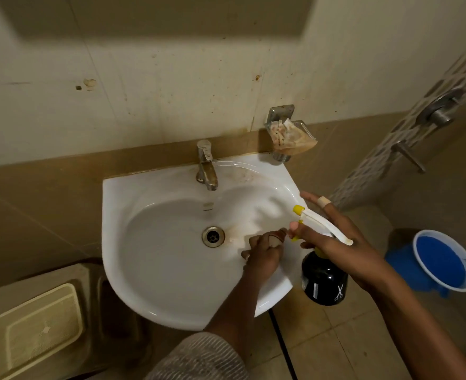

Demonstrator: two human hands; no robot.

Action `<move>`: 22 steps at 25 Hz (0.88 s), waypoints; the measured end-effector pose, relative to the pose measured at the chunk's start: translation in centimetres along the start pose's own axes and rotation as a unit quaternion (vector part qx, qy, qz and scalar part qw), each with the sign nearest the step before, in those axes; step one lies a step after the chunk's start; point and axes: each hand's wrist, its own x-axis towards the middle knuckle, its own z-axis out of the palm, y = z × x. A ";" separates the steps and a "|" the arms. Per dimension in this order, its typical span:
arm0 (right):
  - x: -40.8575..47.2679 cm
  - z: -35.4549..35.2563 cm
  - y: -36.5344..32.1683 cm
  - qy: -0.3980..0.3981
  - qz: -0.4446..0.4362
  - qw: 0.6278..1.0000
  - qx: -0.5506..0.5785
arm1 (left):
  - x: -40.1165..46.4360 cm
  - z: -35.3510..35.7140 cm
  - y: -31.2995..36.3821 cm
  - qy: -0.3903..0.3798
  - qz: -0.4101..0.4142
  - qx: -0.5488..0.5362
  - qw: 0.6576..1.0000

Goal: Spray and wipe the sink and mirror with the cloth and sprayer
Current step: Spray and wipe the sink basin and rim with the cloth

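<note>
The white sink (171, 270) is fixed to the tiled wall, with brownish stains beside its drain (213, 236) and behind the tap. A white cloth (267, 212) lies over the right side of the basin and rim. My left hand (263, 253) rests on the cloth inside the basin, right of the drain, with its fingers curled into it. My right hand (336, 237) holds the spray bottle (323, 281), black with a white and yellow head, just off the sink's right rim. Its nozzle points left over the basin. A dark panel at the top edge may be the mirror.
A metal tap (206, 165) stands at the back of the sink. A wall soap dish (290, 137) holds a crumpled wrapper. A blue bucket (442, 261) sits on the floor to the right, a beige plastic bin (31, 330) to the lower left. Shower fittings (440, 108) are on the right wall.
</note>
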 end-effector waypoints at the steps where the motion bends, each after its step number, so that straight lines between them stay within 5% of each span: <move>1: -0.3 -0.7 -0.3 0.002 0.002 1.000 0.002 | 0.5 0.6 0.1 0.002 -0.013 -0.060 0.998; 5: -1.7 -3.2 -1.4 0.042 0.012 0.999 0.030 | 2.1 3.1 0.6 -0.084 0.015 -0.188 0.978; 13: -3.6 -5.9 -4.1 0.110 -0.025 0.991 0.065 | -11.6 4.8 0.5 -0.240 0.088 -0.104 0.961; 17: -6.2 -6.1 -4.2 0.107 -0.031 0.991 0.069 | -14.2 -1.7 -0.6 -0.110 0.130 -0.223 0.960; 19: -6.9 -5.0 -3.6 0.104 -0.017 0.991 0.076 | -13.8 -5.1 -0.4 -0.078 0.205 -0.177 0.959; 22: -7.4 -3.2 -3.0 0.095 0.000 0.992 0.089 | -10.8 -5.4 -0.4 -0.111 0.293 0.099 0.945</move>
